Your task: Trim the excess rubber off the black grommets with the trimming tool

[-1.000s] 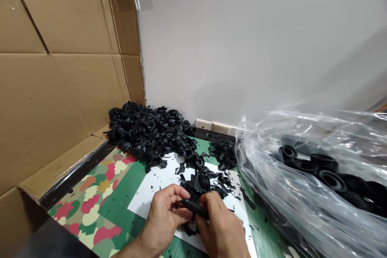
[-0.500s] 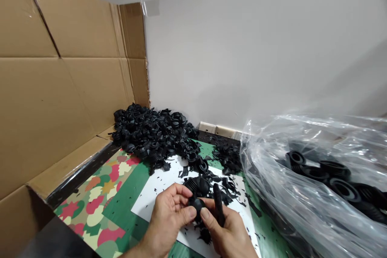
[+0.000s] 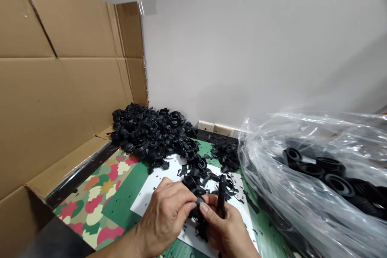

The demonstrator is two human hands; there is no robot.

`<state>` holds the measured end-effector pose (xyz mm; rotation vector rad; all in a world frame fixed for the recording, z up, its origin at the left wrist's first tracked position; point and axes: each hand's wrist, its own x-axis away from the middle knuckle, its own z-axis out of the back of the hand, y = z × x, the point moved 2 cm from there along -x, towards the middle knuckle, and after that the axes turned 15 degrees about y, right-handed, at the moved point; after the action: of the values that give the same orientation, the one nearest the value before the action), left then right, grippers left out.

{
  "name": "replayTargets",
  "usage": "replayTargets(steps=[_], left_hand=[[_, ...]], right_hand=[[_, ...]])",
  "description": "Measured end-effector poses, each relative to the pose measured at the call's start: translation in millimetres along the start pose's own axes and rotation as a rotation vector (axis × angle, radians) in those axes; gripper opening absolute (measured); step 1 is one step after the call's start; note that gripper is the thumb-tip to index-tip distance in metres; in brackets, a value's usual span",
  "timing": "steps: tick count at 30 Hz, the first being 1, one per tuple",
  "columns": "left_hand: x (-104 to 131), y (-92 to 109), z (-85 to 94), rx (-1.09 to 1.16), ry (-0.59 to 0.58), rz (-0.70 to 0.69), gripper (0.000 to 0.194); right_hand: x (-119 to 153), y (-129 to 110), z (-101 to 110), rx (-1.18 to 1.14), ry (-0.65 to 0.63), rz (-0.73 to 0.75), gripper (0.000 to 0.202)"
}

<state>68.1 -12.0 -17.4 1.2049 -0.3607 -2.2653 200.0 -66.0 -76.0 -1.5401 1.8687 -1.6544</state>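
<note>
Two bare hands are working at the lower center of the frame, both pinching a small black piece (image 3: 198, 205) over a white sheet (image 3: 142, 199). The left hand (image 3: 167, 209) is clamping thumb and forefinger on the piece's left side, its other fingers curling partly out of view. The right hand (image 3: 226, 223) is pressing its thumb and a finger against the right side while holding a dark rod-like tool (image 3: 221, 193), which is standing nearly upright; its lower part is disappearing behind the fingers, so its full shape is impossible to tell. The fingertips are covering much of the piece, and its outline is blending into black scraps (image 3: 202, 229) lying just behind and below.

A large heap of black ribbed pieces (image 3: 151, 131) is rising left of center against a cardboard panel (image 3: 81, 88), its individual parts overlapping too thickly to separate. A smaller pile of shavings (image 3: 225, 155) is sitting to its right, partly behind a clear plastic bag (image 3: 263, 177). The bag is filling the lower right, running off the frame's edge; glare and folds are blurring the black ringed parts (image 3: 338, 185) inside. A patterned sheet (image 3: 101, 193) is showing at lower left.
</note>
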Motion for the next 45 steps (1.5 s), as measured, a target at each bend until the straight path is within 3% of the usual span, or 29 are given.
replayTargets(steps=[7,11,15,21,26,31,36,40,45], left_hand=[[-10,1,-1.8,-0.139,-0.099,-0.177,0.022],[-14,1,-4.3,-0.223,-0.202,-0.247,0.025],[-15,0,-8.8,-0.323,-0.278,-0.398,0.028],[-16,3,-19.0,-0.404,-0.392,-0.679,0.026],[-12,2,-24.0,-0.365,-0.353,-0.831,0.025],[-15,-5,-25.8,-0.364,-0.198,-0.729,0.025],[-26,-9,-12.6,-0.268,0.013,-0.384,0.025],[-27,-3,-3.4,-0.131,-0.091,-0.294,0.022],[-20,0,-3.7,-0.163,-0.221,-0.378,0.021]], right_hand=[[-5,6,3,-0.181,0.098,-0.003,0.054],[-15,13,10,-0.057,0.072,0.058,0.055],[-21,19,15,0.072,0.162,0.236,0.054],[-7,0,8,0.176,0.147,0.313,0.041],[-1,-13,7,0.234,0.121,0.332,0.035],[-6,-9,16,0.329,0.088,0.445,0.033],[-10,-6,20,0.311,0.163,0.391,0.037],[-11,-4,17,0.227,0.176,0.341,0.041],[-13,3,15,0.183,0.222,0.339,0.045]])
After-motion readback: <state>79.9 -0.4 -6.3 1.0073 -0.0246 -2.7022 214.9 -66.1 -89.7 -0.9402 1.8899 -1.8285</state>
